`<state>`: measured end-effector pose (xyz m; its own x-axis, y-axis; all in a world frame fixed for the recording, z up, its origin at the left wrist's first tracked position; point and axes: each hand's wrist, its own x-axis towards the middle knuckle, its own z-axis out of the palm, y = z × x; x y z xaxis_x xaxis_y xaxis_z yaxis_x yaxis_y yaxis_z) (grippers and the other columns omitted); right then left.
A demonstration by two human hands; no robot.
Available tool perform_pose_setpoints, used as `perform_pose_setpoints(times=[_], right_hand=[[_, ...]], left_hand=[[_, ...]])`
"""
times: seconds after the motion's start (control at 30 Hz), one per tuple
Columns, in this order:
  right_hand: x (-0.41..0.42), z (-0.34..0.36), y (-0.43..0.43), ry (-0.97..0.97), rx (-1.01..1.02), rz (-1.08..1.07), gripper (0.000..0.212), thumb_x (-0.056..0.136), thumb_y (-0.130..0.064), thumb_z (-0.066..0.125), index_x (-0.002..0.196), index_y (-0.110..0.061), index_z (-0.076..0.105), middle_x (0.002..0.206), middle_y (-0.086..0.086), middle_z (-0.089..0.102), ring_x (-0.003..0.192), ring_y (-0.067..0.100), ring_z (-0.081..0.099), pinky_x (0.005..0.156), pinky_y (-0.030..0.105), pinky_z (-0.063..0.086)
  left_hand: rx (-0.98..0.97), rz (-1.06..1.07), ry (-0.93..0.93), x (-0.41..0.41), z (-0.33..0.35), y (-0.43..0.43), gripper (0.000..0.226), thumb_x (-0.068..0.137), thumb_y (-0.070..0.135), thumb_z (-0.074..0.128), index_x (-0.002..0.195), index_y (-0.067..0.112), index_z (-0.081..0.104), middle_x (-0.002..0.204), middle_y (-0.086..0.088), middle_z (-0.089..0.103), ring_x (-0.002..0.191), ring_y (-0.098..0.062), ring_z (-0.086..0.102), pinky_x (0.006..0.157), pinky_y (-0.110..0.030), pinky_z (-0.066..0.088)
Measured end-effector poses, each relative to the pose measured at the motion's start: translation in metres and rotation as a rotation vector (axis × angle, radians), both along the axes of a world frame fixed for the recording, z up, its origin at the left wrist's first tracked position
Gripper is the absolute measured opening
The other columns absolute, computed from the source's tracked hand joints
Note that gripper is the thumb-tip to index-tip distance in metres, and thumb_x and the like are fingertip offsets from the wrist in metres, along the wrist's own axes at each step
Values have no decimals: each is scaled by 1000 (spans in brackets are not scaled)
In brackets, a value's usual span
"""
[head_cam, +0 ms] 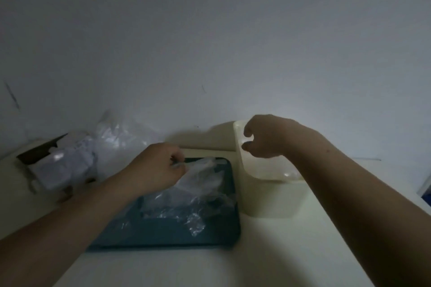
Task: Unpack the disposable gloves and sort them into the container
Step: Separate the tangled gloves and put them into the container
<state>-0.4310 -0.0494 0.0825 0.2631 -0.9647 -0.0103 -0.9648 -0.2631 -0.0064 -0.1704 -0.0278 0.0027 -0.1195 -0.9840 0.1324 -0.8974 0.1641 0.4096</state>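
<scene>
A heap of clear disposable gloves [184, 202] lies on a dark teal tray [163, 233] in the middle of the white table. My left hand [155, 168] pinches the upper edge of one thin glove [200, 170] at the far side of the tray. To the right stands a cream plastic container [268, 196] with a few clear gloves at its bottom. Over its open top hovers my right hand [268, 135], fingers loosely curled and apart, with nothing visible between them.
At the back left lies crumpled clear and white packaging [70, 165] next to an opened dark box flap [39, 149]. A plain wall [210, 42] rises directly behind the table [268, 258]. The scene is dim.
</scene>
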Motion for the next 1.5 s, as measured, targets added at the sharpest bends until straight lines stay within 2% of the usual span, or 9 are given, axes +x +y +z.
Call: perform_pose_setpoints(times=[0.13, 0.23, 0.43, 0.73, 0.87, 0.97, 1.1, 1.23, 1.5], right_hand=[[51, -5, 18, -259, -100, 116, 28, 100, -35, 56, 118, -21, 72, 115, 0, 72, 100, 22, 68, 94, 41, 58], [84, -30, 23, -401, -1, 208, 29, 102, -35, 55, 120, -23, 74, 119, -3, 73, 99, 17, 67, 96, 38, 57], [103, -88, 13, -559, 108, 113, 42, 101, -34, 59, 143, -29, 57, 143, -5, 60, 127, 20, 60, 107, 31, 46], [109, -94, -1, -975, 23, 80, 76, 85, -58, 75, 150, -28, 49, 146, -12, 55, 134, 6, 51, 108, 28, 44], [108, -88, -6, -1192, 169, 147, 51, 83, -53, 81, 118, -17, 74, 103, 1, 77, 92, 12, 70, 75, 36, 58], [105, -88, -5, -1391, 279, 156, 26, 89, -31, 80, 88, -5, 77, 85, 23, 73, 75, 29, 71, 72, 45, 57], [112, -96, -8, -1480, 139, 85, 20, 94, -21, 75, 81, -7, 77, 77, 16, 72, 69, 23, 67, 71, 40, 56], [115, -96, -8, -1474, 189, 74, 3, 88, -10, 79, 88, -7, 80, 89, 22, 75, 80, 26, 71, 82, 50, 60], [117, -91, -2, -1624, 331, 73, 19, 87, -22, 79, 82, -5, 75, 74, 17, 70, 63, 25, 65, 65, 33, 55]], left_hand=[[79, 81, -148, 20, -32, 6, 36, 90, 48, 72, 112, 20, 68, 113, 2, 65, 100, -18, 64, 89, -35, 55], [78, 34, -22, 25, -55, 4, 14, 87, 39, 72, 88, 27, 66, 88, 4, 69, 78, -13, 64, 72, -32, 56], [-54, 36, 209, 44, -69, -4, 23, 92, 22, 72, 73, 36, 70, 72, 11, 70, 69, -5, 66, 65, -29, 53], [-367, -151, 253, 54, -21, -8, 19, 97, 15, 69, 98, 32, 76, 106, 21, 67, 106, -4, 60, 93, -26, 50], [-398, -286, 400, 52, -11, -7, 21, 97, 8, 72, 104, 26, 79, 121, 18, 68, 118, -7, 63, 100, -21, 50], [-431, -223, 564, 50, -9, -5, 27, 94, 12, 76, 116, 28, 75, 136, 19, 62, 126, -4, 60, 100, -19, 51], [-103, 139, 839, 54, -14, -5, 58, 80, 39, 89, 131, 39, 62, 126, 21, 66, 110, -3, 67, 88, -33, 63], [101, 164, 1205, 66, -20, -11, 15, 85, 18, 85, 100, 18, 80, 93, -12, 77, 82, -26, 72, 91, -48, 58], [181, -47, 1076, 67, -15, 0, 15, 90, 10, 77, 99, -1, 73, 78, -12, 72, 67, -18, 66, 64, -30, 56]])
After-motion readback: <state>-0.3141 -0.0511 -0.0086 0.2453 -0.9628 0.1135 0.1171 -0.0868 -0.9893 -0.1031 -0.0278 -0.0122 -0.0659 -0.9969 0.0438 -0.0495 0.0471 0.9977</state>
